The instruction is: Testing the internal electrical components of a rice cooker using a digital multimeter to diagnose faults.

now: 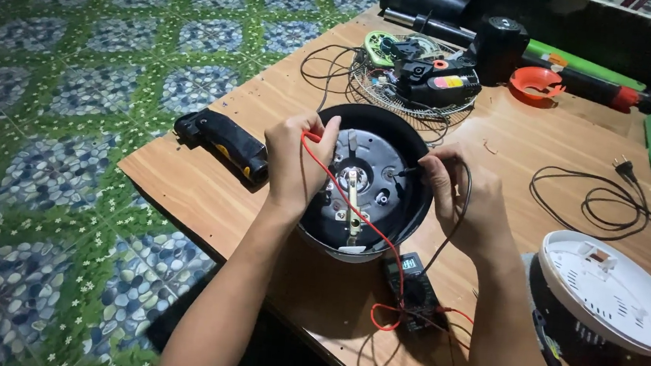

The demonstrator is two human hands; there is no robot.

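Centre of the table (206, 183), the upturned cooker (367, 183) lies open so the left hand (293, 160), fingers pinched on the red probe (312, 136), and right hand (464, 192), pinching the black probe (409, 169), reach its contacts, with the meter (413, 285) near.

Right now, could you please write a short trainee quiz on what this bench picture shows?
1. True or false: the left hand holds the red lead.
2. Which lies left of the round black appliance? A) black and yellow power tool B) white round cover
3. What small device lies in front of the appliance, leads attached?

Key: 1 true; 2 A; 3 the multimeter. The right hand holds the black probe.
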